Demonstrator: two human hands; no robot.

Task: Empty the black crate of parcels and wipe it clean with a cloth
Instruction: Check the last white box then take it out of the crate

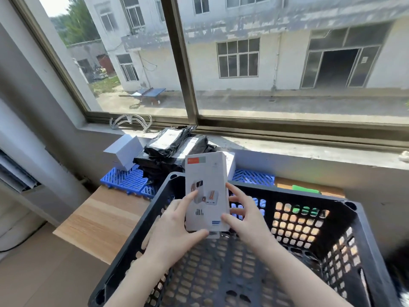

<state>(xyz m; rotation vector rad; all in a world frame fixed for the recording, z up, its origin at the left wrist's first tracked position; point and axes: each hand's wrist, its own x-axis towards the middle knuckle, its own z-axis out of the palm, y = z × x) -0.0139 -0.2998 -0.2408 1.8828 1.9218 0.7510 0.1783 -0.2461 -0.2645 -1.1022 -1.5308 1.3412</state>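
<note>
Box (pixel 207 191) sits mid-frame, upright and slightly tilted, held over the far-left corner of the crate (pixel 366 238). The left hand (pixel 174 227) pinches the lower left edge, thumb under the bottom corner, forefinger flat on the face. The right hand (pixel 245 220) has spread fingers on the right edge and thumb on the lower right front. Both have hold of it and neither is closed tight.

A thin grey edge shows under the box; can't tell if it's a second item. The visible crate floor looks bare, so this is likely the last parcel.

The step in hand looks like moving the box out to the pile. To do it well:
- lift it clear of the far rim before pushing forward
- carry it up-left to the black parcels (pixel 168 149) on the blue mat (pixel 124 180)
- lay it flat beside the carton (pixel 124 151), not on top of the slippery bags
- keep both hands on until it rests

The crate overhangs the counter (pixel 99 222) at lower left, so don't lean on the near rim. I can't identify a cloth. The green item (pixel 306 189) behind the crate is unclear.
</note>
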